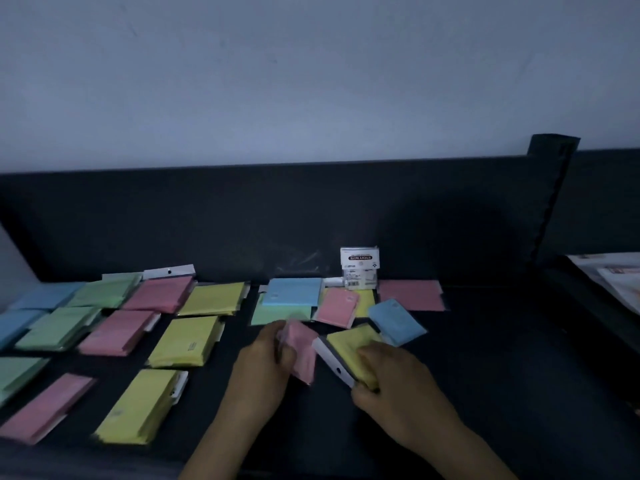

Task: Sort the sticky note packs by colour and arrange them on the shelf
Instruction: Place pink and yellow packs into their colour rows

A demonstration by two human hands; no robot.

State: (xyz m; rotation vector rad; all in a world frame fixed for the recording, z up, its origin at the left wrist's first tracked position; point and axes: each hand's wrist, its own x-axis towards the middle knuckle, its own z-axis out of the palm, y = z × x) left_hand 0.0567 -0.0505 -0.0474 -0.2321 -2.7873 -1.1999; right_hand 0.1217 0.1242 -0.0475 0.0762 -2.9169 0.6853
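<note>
Mostly sorted into colour columns (187,341) on the shelf (485,358), with mixed heap (292,291) pending, left grip (263,368) holding pink pack (304,356), right grip (391,379) holding yellow pack (349,346)

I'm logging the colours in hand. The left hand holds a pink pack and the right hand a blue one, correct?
Not quite. The left hand does hold a pink pack, but the right hand grips a yellow pack, not a blue one. The head view shows this.

One head-worn view looks forward and down, close over the dark shelf (450,375).
</note>
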